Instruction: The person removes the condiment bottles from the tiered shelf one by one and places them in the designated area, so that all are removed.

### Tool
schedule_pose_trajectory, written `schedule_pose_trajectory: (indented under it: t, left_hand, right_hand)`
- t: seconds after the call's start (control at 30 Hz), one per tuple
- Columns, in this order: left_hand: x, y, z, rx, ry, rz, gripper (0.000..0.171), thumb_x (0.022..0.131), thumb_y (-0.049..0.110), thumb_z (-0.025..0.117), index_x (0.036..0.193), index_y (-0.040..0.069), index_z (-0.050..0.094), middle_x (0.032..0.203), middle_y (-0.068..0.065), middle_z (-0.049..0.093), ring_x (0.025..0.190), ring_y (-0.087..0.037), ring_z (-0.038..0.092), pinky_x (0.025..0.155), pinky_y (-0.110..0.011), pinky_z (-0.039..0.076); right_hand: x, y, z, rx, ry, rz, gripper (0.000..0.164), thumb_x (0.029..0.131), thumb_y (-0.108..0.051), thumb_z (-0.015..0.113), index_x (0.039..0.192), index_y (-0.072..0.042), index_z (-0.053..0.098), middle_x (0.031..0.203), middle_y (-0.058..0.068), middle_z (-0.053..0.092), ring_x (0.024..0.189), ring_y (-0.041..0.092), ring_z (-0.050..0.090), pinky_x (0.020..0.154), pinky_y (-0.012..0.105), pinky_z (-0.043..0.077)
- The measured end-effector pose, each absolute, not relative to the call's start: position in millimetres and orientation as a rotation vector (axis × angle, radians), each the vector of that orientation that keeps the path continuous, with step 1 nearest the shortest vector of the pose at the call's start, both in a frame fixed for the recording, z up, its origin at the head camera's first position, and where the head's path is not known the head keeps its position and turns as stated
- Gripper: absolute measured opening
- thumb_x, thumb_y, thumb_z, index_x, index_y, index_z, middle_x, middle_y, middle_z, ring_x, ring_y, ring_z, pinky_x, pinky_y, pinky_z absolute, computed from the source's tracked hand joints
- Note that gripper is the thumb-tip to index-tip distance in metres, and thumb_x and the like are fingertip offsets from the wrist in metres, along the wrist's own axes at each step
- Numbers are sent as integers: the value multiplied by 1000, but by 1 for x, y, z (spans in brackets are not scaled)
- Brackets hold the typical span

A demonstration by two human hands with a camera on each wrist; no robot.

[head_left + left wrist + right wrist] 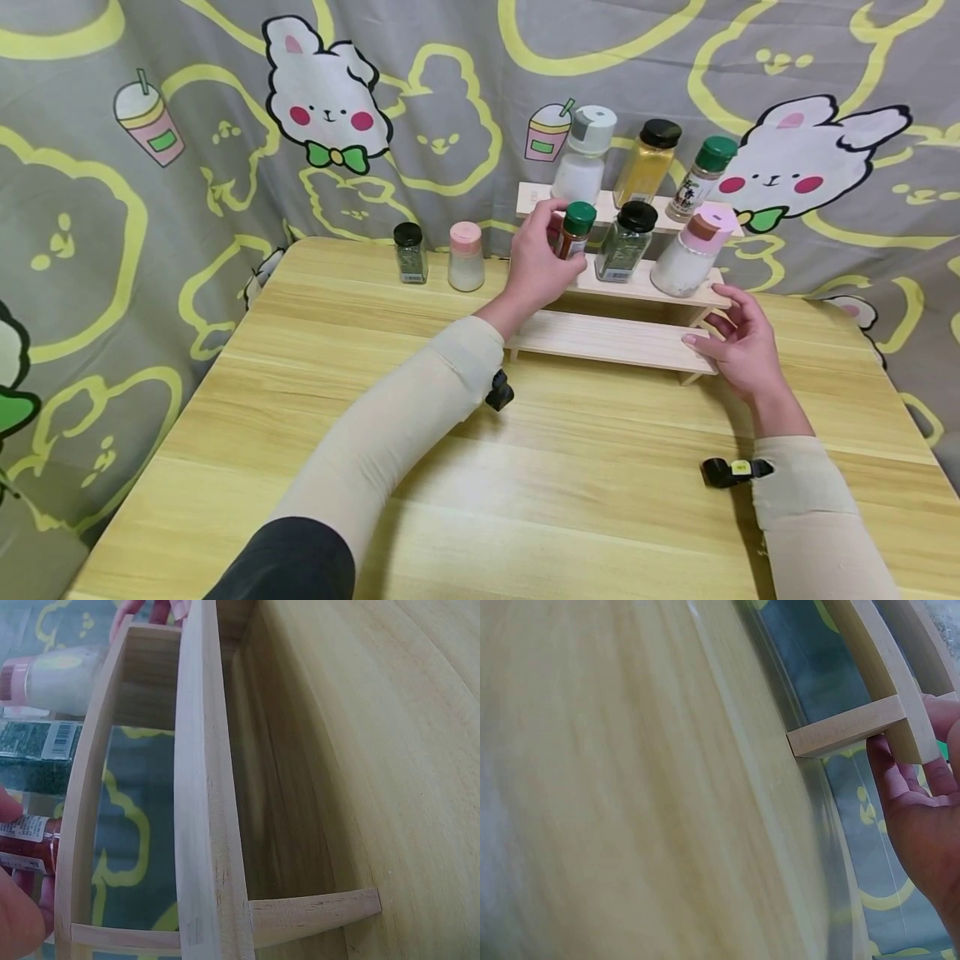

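My left hand (542, 260) holds a small spice jar (572, 243) with a green lid and red-brown contents at the left part of the rack's middle tier. The left wrist view shows the jar's labelled side (28, 844) between thumb and fingers, at the tier's edge. My right hand (747, 350) grips the right end of the tiered wooden rack (615, 337), thumb on the lowest board. From the right wrist view, fingers (889, 776) reach under the board's end. Beside the held jar stand a black-lidded jar of green herbs (624, 246) and a pink-capped white shaker (682, 262).
The top tier bears a white-capped bottle (581, 171), a black-capped yellow jar (645, 167) and a green-capped jar (693, 187). Left of the rack, a black-lidded jar (411, 258) and a pink-lidded jar (467, 262) stand on the table (337, 333). A patterned curtain (442, 100) hangs behind.
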State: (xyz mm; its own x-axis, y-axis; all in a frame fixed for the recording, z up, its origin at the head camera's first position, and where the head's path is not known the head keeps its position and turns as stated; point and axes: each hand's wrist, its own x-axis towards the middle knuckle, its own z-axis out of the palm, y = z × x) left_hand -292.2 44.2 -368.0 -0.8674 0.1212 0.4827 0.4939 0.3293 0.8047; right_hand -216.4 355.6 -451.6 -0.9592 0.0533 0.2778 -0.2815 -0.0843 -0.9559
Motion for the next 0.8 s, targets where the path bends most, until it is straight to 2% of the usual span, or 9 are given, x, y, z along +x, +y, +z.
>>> schedule_pose_trajectory:
  t: [0.47,0.67,0.8]
  left_hand:
    - [-291,38,-363,-556,-2229,-1561,60,79,1,77,130,11,49,106,-4,58,96,-17,57,80,-23,46]
    - [-290,32,-360,-548,-2213,-1593,61,79,2,78,131,11,48,106,-4,59,95,-15,56,80,-29,50]
    - [-288,28,-359,-534,-2205,-1616,63,78,2,79,132,11,48,107,-4,59,96,-15,56,79,-27,51]
  right_hand:
    - [-218,355,-451,244,-1960,2150,85,71,39,59,143,-5,48,127,9,53,108,20,59,83,22,53]
    - [-217,356,-452,226,-1970,2150,85,72,38,60,144,-6,47,129,8,52,111,22,58,83,21,53]
    - [-216,356,-452,226,-1963,2162,85,72,39,59,143,-6,47,129,7,52,111,21,58,84,21,53]
